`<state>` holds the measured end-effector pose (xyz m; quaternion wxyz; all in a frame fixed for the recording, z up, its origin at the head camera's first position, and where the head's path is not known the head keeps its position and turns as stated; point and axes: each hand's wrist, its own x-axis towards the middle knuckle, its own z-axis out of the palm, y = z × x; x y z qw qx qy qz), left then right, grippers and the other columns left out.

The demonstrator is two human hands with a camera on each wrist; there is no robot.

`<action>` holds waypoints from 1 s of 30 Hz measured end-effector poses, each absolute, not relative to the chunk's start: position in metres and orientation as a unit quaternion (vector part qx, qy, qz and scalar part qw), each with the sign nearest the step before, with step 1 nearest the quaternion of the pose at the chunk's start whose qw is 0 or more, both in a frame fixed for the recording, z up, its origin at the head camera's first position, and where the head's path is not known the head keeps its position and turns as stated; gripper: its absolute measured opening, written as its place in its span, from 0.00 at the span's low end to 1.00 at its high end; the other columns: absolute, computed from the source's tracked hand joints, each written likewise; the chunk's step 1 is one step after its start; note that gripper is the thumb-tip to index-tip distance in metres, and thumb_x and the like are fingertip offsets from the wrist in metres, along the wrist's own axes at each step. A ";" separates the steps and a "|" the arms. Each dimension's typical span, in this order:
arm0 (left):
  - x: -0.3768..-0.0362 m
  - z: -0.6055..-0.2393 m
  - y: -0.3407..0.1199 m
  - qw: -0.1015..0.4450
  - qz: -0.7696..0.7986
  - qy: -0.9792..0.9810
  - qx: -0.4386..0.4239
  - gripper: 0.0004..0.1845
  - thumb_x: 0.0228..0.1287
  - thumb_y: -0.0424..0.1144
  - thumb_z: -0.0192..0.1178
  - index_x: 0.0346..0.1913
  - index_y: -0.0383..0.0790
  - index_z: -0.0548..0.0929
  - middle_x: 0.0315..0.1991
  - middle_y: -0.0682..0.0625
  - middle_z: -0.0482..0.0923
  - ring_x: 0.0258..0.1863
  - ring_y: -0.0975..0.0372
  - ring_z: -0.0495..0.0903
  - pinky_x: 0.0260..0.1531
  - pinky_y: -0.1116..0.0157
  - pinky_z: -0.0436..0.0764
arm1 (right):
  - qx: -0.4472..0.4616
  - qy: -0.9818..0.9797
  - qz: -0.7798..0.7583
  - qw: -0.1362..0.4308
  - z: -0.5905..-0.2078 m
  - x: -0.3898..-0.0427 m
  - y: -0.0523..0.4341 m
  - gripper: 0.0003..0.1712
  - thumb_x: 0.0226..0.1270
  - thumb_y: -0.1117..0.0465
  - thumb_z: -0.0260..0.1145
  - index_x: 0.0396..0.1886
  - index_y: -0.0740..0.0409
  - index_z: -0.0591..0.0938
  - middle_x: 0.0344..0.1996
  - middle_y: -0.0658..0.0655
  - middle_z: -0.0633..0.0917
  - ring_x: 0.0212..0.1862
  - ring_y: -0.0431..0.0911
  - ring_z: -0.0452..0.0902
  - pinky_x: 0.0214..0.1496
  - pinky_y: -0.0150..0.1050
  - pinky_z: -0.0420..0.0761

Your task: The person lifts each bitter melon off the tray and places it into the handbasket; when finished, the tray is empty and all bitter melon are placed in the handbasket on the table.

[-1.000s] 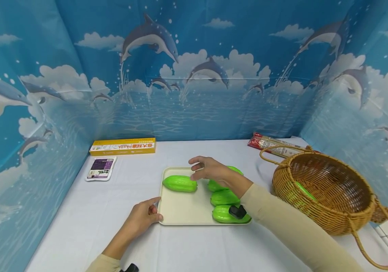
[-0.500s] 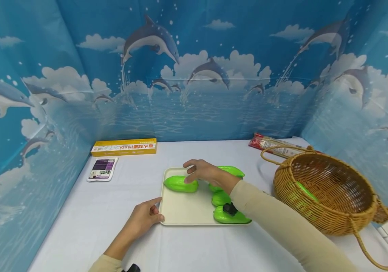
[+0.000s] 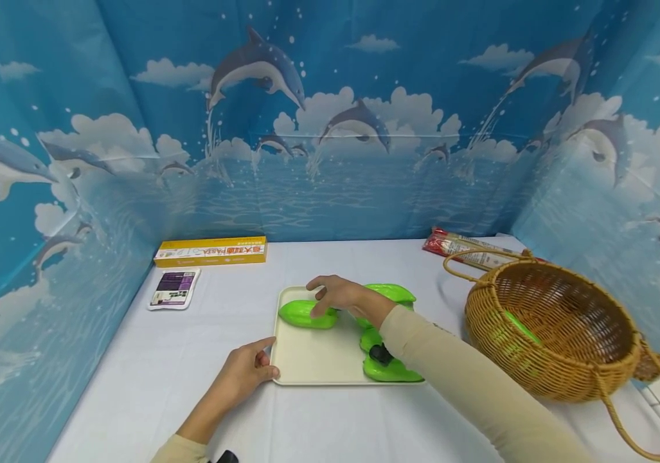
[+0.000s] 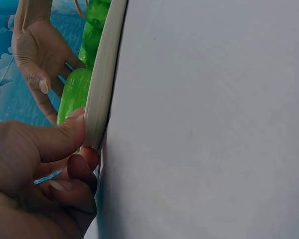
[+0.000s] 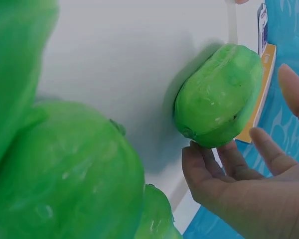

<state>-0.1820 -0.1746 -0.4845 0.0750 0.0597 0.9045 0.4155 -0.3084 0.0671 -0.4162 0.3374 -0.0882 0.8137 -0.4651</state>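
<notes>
A cream tray (image 3: 315, 357) lies on the white cloth and bears several ribbed green papayas. My left hand (image 3: 241, 373) pinches the tray's left edge; in the left wrist view its thumb is on the rim (image 4: 100, 84) and fingertips are against the underside. Above the papaya at the tray's far left (image 3: 295, 313), my right hand (image 3: 338, 294) reaches with fingers spread. The right wrist view shows its fingertips at the near end of that papaya (image 5: 219, 97), thumb held apart. More papayas (image 3: 390, 371) line the tray's right side, partly hidden by my right forearm.
At right stands a wicker basket (image 3: 480, 321) with a green thing inside. A red-ended packet (image 3: 468, 249) lies behind it. A yellow pasta box (image 3: 211, 251) and a white-and-purple pack (image 3: 173, 289) lie at back left. A dolphin-print curtain (image 3: 330, 186) surrounds the table.
My right hand has moved left and slightly lower, over the far-left papaya. My left hand keeps its place at the tray's edge.
</notes>
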 end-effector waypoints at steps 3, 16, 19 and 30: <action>-0.182 -0.485 -0.175 0.073 0.414 0.905 0.064 0.35 0.54 0.33 0.76 0.66 0.30 0.77 0.27 0.55 0.74 0.26 0.65 0.71 0.28 0.69 0.72 | -0.100 0.815 -0.453 0.347 -0.418 -0.309 0.064 0.46 0.58 0.65 0.77 0.76 0.52 0.68 0.72 0.64 0.70 0.73 0.60 0.64 0.72 0.57 0.67; -0.181 -0.484 -0.176 0.069 0.408 0.907 0.076 0.35 0.54 0.33 0.76 0.66 0.29 0.77 0.27 0.55 0.73 0.26 0.65 0.71 0.30 0.69 0.72 | -0.103 0.830 -0.432 0.338 -0.425 -0.308 0.052 0.43 0.58 0.68 0.77 0.73 0.53 0.72 0.72 0.64 0.70 0.73 0.60 0.65 0.71 0.56 0.69; -0.181 -0.483 -0.176 0.069 0.409 0.907 0.074 0.35 0.53 0.33 0.76 0.66 0.28 0.77 0.27 0.55 0.74 0.26 0.65 0.71 0.29 0.69 0.72 | -0.106 0.834 -0.427 0.332 -0.426 -0.309 0.050 0.42 0.58 0.69 0.77 0.72 0.55 0.73 0.71 0.63 0.71 0.73 0.60 0.65 0.71 0.54 0.70; -0.184 -0.485 -0.173 0.071 0.405 0.908 0.079 0.35 0.53 0.34 0.77 0.65 0.29 0.77 0.27 0.55 0.73 0.25 0.65 0.70 0.29 0.69 0.72 | -0.096 0.841 -0.426 0.320 -0.422 -0.308 0.053 0.36 0.55 0.71 0.77 0.66 0.55 0.79 0.68 0.61 0.74 0.70 0.59 0.68 0.68 0.52 0.73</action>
